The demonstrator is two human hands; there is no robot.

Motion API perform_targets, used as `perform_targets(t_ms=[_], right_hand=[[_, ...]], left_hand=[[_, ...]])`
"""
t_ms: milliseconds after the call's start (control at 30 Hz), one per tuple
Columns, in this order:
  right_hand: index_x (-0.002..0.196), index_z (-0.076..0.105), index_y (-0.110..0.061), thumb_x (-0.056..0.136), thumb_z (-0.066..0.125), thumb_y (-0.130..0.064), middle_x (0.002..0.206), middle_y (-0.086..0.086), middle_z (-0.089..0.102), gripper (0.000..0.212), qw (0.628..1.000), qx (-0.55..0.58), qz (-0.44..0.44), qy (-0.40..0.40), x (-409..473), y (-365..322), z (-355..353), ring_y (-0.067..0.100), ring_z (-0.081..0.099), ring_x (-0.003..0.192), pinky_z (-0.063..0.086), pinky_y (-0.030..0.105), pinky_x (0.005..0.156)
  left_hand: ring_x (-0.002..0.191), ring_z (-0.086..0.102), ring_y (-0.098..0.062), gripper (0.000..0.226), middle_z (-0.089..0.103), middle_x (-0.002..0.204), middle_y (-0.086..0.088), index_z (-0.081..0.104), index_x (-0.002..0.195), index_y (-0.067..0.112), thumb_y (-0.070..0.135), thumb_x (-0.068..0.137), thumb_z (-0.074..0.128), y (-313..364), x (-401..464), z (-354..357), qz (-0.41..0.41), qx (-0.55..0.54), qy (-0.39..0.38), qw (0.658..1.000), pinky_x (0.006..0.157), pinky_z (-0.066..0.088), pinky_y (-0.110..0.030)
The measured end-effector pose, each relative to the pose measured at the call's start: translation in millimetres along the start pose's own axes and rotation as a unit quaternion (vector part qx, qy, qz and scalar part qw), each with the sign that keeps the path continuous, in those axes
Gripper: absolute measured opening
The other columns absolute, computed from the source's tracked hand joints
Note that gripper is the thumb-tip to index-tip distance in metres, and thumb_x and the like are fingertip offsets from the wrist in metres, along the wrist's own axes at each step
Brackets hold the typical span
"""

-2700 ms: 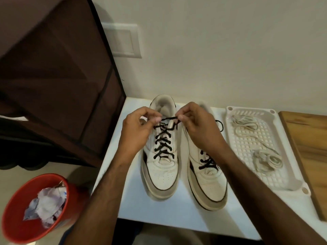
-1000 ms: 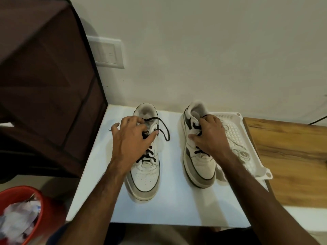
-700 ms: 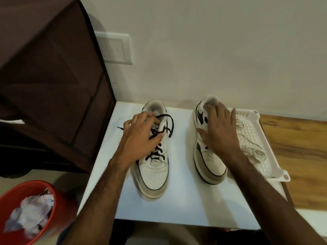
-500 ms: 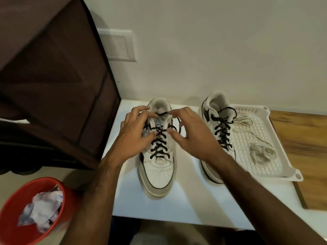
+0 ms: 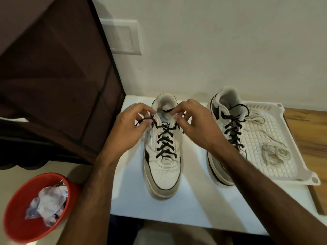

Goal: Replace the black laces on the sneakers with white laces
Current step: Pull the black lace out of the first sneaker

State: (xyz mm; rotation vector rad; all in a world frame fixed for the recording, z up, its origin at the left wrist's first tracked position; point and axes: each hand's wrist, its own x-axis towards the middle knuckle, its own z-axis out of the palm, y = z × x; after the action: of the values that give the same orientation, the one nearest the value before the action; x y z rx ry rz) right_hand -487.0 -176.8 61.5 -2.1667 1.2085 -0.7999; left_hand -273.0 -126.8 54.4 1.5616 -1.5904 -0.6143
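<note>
While both hands work the top eyelets, risks first, then surroundings (head view, the only one):

L hand: left hand [image 5: 127,129] pinches a loop of the black lace [image 5: 165,140] at the collar of the left sneaker [image 5: 163,156], fingers curled on it.
R hand: right hand [image 5: 192,124] pinches the other lace end by the tongue, fingers curled too.
Task items: left sneaker mid-table, toe toward the person, fully laced below the top; right sneaker [image 5: 222,138] just beside the tray, black lace in place as well.
Risk 1: nothing pins the shoe, so a hard pull prob drags or tips it on the white table [image 5: 129,191].
Risk 2: pulling one side only may jam the lace in the eyelets w/ crossings still tight.
Risk 3: right forearm crosses over the right sneaker; a wide elbow swing could knock it into the tray.
White laces: white laces [image 5: 272,152] coiled in the white tray [image 5: 300,167], well apart from the hands; not yet touched.
Around: red bin [image 5: 17,218] w/ crumpled paper low left, brown fabric cabinet [image 5: 53,76] left, wall switch plate [image 5: 123,36] behind, wooden board [image 5: 307,131] far right.
In the way: nothing btwn hands and eyelets.
</note>
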Motion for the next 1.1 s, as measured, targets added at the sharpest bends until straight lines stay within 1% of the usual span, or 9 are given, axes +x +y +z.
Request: perform_targets(t_ms=[167,233,300,367,467,533,700,967,1100], right_hand=[[0.113,0.07,-0.025,0.094,0.07,-0.026,0.103,-0.01,0.047,0.019,0.999,-0.013,-0.028,-0.039,-7.9,-1.7,6.0,0.007,0.053,0.088,0.049,0.025,0.074],[0.119,0.069,-0.027,0.092,0.072,-0.029,0.105,-0.009,0.044,0.027,0.997,-0.057,-0.025,-0.049,-9.5,2.8,10.0,0.01,0.049,0.094,0.044,0.022,0.074],[0.121,0.07,-0.027,0.093,0.071,-0.029,0.103,-0.008,0.042,0.028,0.997,-0.062,-0.02,-0.051,-9.9,3.6,14.1,0.011,0.047,0.096,0.041,0.021,0.077],[0.118,0.07,-0.026,0.094,0.07,-0.028,0.101,-0.007,0.042,0.024,0.997,-0.059,-0.022,-0.049,-9.3,1.7,15.7,0.012,0.047,0.097,0.044,0.025,0.08],[0.118,0.067,-0.025,0.091,0.071,-0.027,0.104,-0.006,0.046,0.027,0.997,-0.049,-0.029,-0.042,-9.6,1.1,13.3,0.013,0.051,0.095,0.05,0.036,0.083],[0.12,0.065,-0.025,0.09,0.072,-0.023,0.104,-0.007,0.047,0.031,0.999,-0.014,-0.02,-0.044,-10.1,4.6,8.8,0.01,0.051,0.091,0.049,0.033,0.084],[0.115,0.066,-0.021,0.093,0.069,-0.014,0.099,-0.004,0.056,0.023,0.997,0.018,-0.027,-0.063,-9.3,14.9,0.3,0.007,0.059,0.092,0.041,0.014,0.081],[0.112,0.067,-0.016,0.093,0.064,-0.006,0.097,-0.002,0.062,0.022,0.996,0.02,-0.067,-0.053,-9.2,18.7,-2.4,0.011,0.06,0.092,0.051,0.031,0.081],[0.114,0.065,-0.017,0.09,0.061,0.0,0.101,-0.002,0.06,0.03,0.996,0.029,-0.058,-0.064,-10.6,18.4,-2.7,0.011,0.06,0.095,0.05,0.032,0.079]], left_hand=[[0.064,0.058,-0.011,0.013,0.067,0.085,0.0,0.067,0.099,0.006,-0.005,0.091,0.068,26.6,6.9,-2.6,0.017,-0.263,0.16,0.951,0.062,0.047,-0.024],[0.071,0.063,-0.016,0.011,0.068,0.092,-0.007,0.064,0.102,0.002,-0.004,0.093,0.066,27.7,8.9,-2.7,0.013,-0.322,0.19,0.927,0.063,0.05,-0.029],[0.09,0.067,-0.016,0.013,0.068,0.107,-0.009,0.066,0.103,0.008,-0.001,0.094,0.064,20.3,9.0,-0.6,-0.005,-0.278,0.201,0.939,0.074,0.054,-0.036],[0.108,0.062,-0.012,0.019,0.061,0.121,-0.006,0.069,0.104,0.018,0.003,0.092,0.065,7.8,6.6,3.7,-0.016,-0.117,0.198,0.973,0.091,0.053,-0.043],[0.132,0.043,-0.02,0.021,0.044,0.143,0.002,0.069,0.108,0.027,0.019,0.088,0.072,5.0,-0.1,8.8,0.013,0.125,0.152,0.98,0.106,0.037,-0.047],[0.14,0.032,-0.023,0.024,0.037,0.152,0.006,0.069,0.11,0.031,0.028,0.088,0.074,12.6,-3.3,13.4,0.07,0.196,0.084,0.975,0.106,0.023,-0.042],[0.141,0.026,-0.015,0.027,0.033,0.157,0.013,0.064,0.11,0.034,0.031,0.085,0.074,20.6,-3.8,26.9,0.111,0.224,-0.006,0.968,0.1,0.011,-0.031],[0.141,0.023,-0.014,0.009,0.033,0.158,0.015,0.07,0.096,0.034,0.028,0.097,0.062,9.5,-0.5,37.1,0.093,0.223,-0.039,0.97,0.099,0.012,-0.035],[0.134,0.033,-0.016,0.004,0.048,0.143,0.01,0.069,0.091,0.027,0.025,0.093,0.065,13.9,-1.2,42.9,0.087,0.22,0.047,0.97,0.096,0.017,-0.036]])
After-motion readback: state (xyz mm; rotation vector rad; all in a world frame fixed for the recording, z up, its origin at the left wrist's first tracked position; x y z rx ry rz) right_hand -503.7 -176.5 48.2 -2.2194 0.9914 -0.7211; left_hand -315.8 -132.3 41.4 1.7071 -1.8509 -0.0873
